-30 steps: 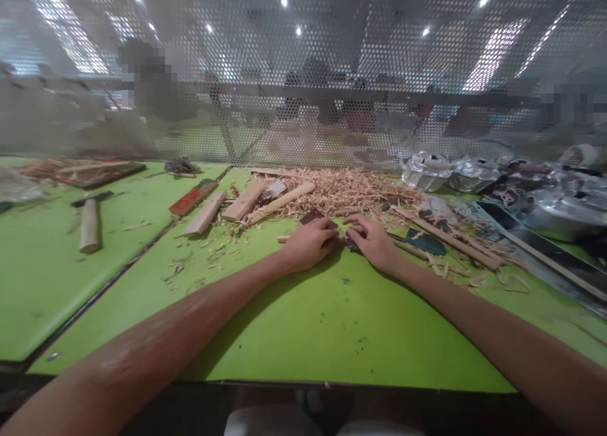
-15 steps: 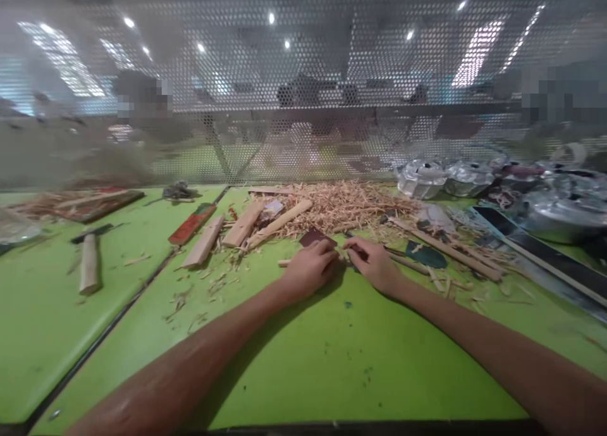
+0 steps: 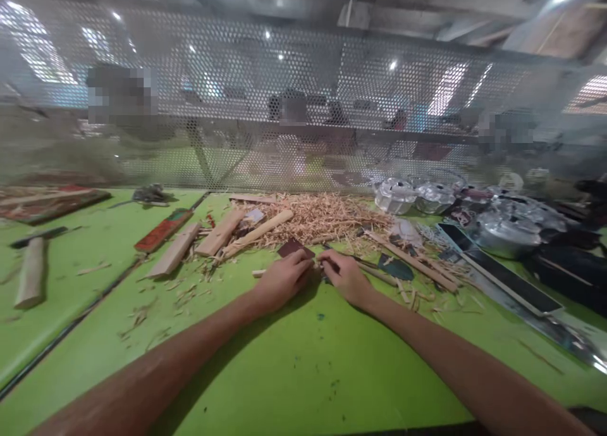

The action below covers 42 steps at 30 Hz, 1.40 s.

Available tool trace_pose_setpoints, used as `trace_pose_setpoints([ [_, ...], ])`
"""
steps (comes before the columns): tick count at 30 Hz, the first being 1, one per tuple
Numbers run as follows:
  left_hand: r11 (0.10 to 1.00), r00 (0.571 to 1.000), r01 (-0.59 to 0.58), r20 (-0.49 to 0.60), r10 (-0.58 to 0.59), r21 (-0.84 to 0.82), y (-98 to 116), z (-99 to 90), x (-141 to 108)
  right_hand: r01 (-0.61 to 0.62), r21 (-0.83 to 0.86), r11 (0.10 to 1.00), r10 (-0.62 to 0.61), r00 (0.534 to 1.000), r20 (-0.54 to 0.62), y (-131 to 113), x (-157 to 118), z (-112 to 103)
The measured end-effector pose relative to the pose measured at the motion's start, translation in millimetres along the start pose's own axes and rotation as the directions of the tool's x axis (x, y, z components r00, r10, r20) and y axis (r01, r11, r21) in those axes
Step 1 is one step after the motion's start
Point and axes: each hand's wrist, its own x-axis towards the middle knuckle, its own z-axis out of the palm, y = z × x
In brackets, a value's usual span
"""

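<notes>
A slim, pale wooden stick (image 3: 258, 273) is being held low over the bright green worktop (image 3: 284, 366) by the left hand (image 3: 283, 278), whose fingers are being kept curled, with one end being left exposed at its outer side. The right hand (image 3: 348, 279) is being held just beside the left fingertips, its fingers bent and partly closed; whether anything is being gripped there cannot be told. A flat, dark maroon sheet (image 3: 290, 247) is being partly covered by the left hand at its far edge.

Beyond both hands, a heap of curly tan wood shavings (image 3: 327, 218) is being backed by a grey perforated metal screen (image 3: 294, 151). To the left of the hands, a flat, pale wooden block (image 3: 175, 251) is being flanked by a red-and-green block (image 3: 164, 230). To the right, a dark green rounded flat piece (image 3: 396, 267) is being bordered by a long, narrow brown wooden strip (image 3: 412, 261).
</notes>
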Motion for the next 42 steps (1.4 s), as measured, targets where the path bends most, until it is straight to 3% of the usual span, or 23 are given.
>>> trace_pose_setpoints([
  [6,0.999,0.998,0.039,0.051,-0.038,-0.019,3.5,-8.9,5.6,0.020,-0.016,1.000,-0.020,1.000,0.007,-0.9,3.2,-0.5],
  [10,0.999,0.997,0.032,0.068,-0.031,-0.015,3.0,-10.6,7.2,0.020,-0.045,0.999,-0.022,0.998,-0.059,0.0,4.5,1.3],
  [14,1.000,0.999,0.018,0.034,-0.017,-0.014,-1.5,-6.5,6.3,0.035,-0.087,0.996,-0.036,0.999,-0.004,-0.2,4.9,2.3],
  [18,1.000,1.000,-0.002,0.030,0.003,-0.008,-3.9,-5.3,5.2,0.046,-0.112,0.993,-0.050,0.998,-0.032,0.9,6.4,3.0],
  [22,1.000,0.999,0.001,0.049,-0.002,0.020,-2.2,-9.4,4.7,0.061,-0.124,0.990,-0.055,0.997,0.050,1.6,9.0,3.5],
  [27,0.999,0.999,-0.025,0.044,0.024,0.027,-0.6,-12.2,5.7,0.034,-0.122,0.992,-0.044,0.995,-0.085,-0.6,8.6,1.6],
  [32,1.000,0.999,-0.001,0.040,0.001,0.016,-1.0,-10.5,7.4,0.043,-0.113,0.993,-0.040,0.999,0.024,-2.5,8.4,-1.6],
  [36,1.000,0.999,0.007,0.051,-0.007,0.006,1.0,-12.6,8.2,0.048,-0.093,0.995,-0.054,0.997,-0.061,-4.3,8.4,-3.5],
  [42,0.999,0.997,0.034,0.074,-0.036,0.032,4.7,-16.5,9.1,0.045,-0.106,0.993,-0.045,0.999,-0.001,-6.0,8.8,-4.5],
])
